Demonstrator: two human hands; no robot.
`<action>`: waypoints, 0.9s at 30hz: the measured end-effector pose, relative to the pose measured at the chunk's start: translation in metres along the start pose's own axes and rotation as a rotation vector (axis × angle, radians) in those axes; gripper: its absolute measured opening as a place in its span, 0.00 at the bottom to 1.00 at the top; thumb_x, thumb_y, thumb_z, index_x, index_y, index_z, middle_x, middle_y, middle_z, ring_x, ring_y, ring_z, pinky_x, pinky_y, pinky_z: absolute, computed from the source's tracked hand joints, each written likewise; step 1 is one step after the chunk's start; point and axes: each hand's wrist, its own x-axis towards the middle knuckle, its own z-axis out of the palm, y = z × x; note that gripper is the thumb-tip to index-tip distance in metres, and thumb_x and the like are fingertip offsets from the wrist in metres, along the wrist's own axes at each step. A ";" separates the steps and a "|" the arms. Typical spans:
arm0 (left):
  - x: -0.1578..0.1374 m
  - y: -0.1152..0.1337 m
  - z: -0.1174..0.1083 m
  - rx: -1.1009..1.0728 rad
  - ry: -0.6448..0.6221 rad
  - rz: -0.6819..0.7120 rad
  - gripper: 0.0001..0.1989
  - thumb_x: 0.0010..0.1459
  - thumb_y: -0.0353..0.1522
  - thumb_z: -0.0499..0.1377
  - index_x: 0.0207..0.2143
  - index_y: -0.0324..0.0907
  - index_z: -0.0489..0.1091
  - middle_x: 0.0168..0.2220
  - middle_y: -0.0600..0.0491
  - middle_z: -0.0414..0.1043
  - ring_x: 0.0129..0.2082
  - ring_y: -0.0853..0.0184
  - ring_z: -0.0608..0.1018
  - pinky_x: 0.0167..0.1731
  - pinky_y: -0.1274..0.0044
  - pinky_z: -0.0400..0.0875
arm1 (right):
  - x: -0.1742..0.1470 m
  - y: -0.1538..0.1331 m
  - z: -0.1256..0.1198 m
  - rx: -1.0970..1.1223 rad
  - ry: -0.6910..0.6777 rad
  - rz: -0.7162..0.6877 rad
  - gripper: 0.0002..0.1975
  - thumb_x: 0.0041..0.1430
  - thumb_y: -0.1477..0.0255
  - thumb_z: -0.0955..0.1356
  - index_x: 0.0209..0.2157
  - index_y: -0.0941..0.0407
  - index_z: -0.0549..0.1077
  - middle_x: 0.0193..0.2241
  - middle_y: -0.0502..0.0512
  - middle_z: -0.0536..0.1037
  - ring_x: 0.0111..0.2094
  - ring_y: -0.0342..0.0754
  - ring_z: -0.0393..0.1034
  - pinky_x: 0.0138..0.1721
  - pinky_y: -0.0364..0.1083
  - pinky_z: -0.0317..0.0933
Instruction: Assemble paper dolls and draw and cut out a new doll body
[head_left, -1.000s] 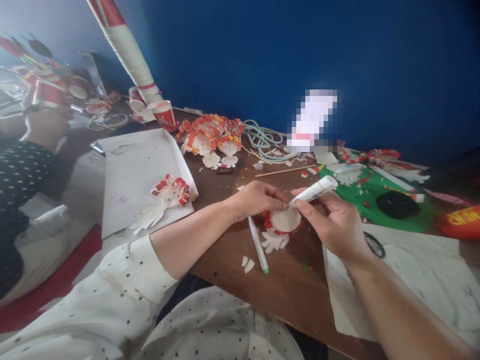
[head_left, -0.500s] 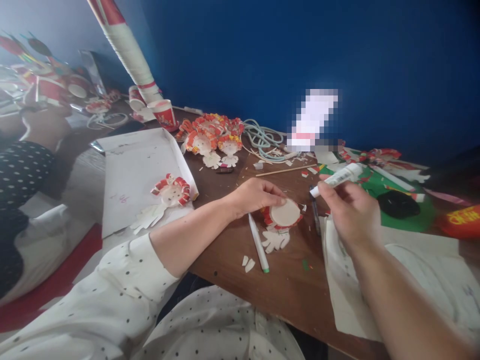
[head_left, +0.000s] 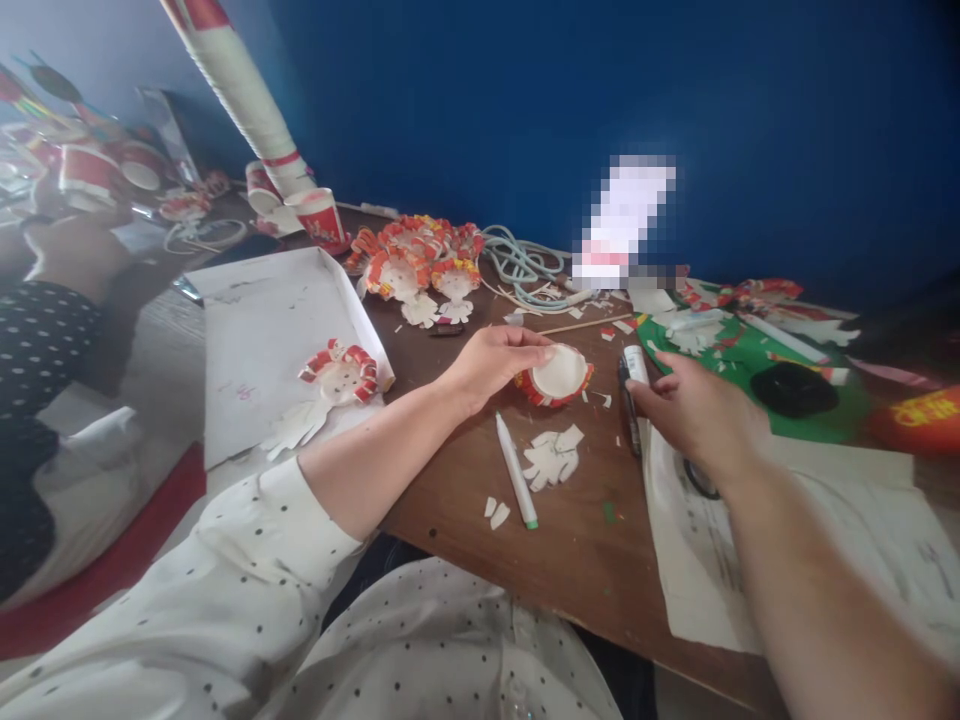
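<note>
My left hand [head_left: 499, 362] pinches the edge of a round white paper piece [head_left: 559, 375] with a fringed red and orange rim, its plain inner side facing up. Just below it on the brown table lies a white cut-paper figure [head_left: 553, 458], apart from the round piece. Beside that rests a white marker [head_left: 516, 470] with a green end. My right hand [head_left: 701, 410] has its thumb and fingers apart at a white glue stick [head_left: 635, 362], which is on the table next to a dark pen [head_left: 630, 410]. The thumb covers part of the glue stick.
A white box lid [head_left: 262, 350] at left carries a finished-looking paper doll [head_left: 341, 375]. Behind lie several similar dolls [head_left: 420, 260], a coiled pale cable [head_left: 517, 265] and paper cups [head_left: 321, 215]. Green paper [head_left: 712, 350] and white sheets [head_left: 825, 500] lie right. Another person's sleeve [head_left: 52, 340] is at far left.
My right hand has lowered the glue stick to the table and its fingers have parted. My left hand has lifted the round paper piece away from the cut-paper figure, which stays on the table.
</note>
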 end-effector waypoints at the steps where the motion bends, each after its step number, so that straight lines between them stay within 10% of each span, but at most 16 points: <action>1: 0.000 0.000 0.000 -0.014 0.006 0.000 0.08 0.47 0.32 0.66 0.31 0.36 0.76 0.28 0.52 0.75 0.27 0.73 0.73 0.34 0.77 0.67 | -0.004 -0.002 -0.004 -0.017 0.051 -0.028 0.27 0.56 0.52 0.64 0.54 0.50 0.68 0.42 0.58 0.79 0.40 0.60 0.72 0.30 0.49 0.55; 9: -0.002 0.003 0.002 -0.008 0.029 -0.011 0.08 0.48 0.31 0.65 0.32 0.35 0.75 0.28 0.52 0.75 0.26 0.74 0.73 0.32 0.79 0.66 | -0.048 -0.044 -0.022 -0.181 -0.393 -0.268 0.27 0.58 0.48 0.60 0.19 0.53 0.73 0.22 0.58 0.76 0.24 0.52 0.68 0.25 0.47 0.49; 27: -0.004 0.008 -0.002 0.142 0.092 0.108 0.09 0.50 0.33 0.64 0.33 0.37 0.76 0.29 0.52 0.75 0.27 0.73 0.73 0.29 0.81 0.68 | -0.051 -0.047 -0.007 -0.017 -0.420 -0.329 0.12 0.58 0.63 0.64 0.28 0.52 0.77 0.27 0.54 0.80 0.29 0.49 0.72 0.27 0.45 0.52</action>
